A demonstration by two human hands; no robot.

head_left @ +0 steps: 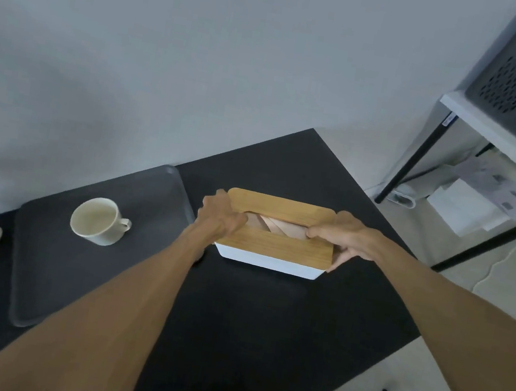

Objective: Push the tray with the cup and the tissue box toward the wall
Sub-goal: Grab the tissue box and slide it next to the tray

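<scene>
Wooden-lidded white tissue box point(275, 236) sits on the black table point(264, 314), just right of the dark tray point(44, 279), off it. Left hand point(218, 215) and right hand point(342, 239) clasp its two ends, fingers curled around the lid's edges. A cream cup point(98, 221) stands upright on the tray, left of the box.

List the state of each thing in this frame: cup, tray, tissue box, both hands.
Cream ceramic cup: upright on the tray, nothing visible inside.
Dark grey flat tray: on the black table, holding only the cup.
White tissue box with wooden lid: off the tray, to its right, tissue showing in the slot.
Left hand: gripping the box's left end.
Right hand: gripping the box's right end.
</scene>
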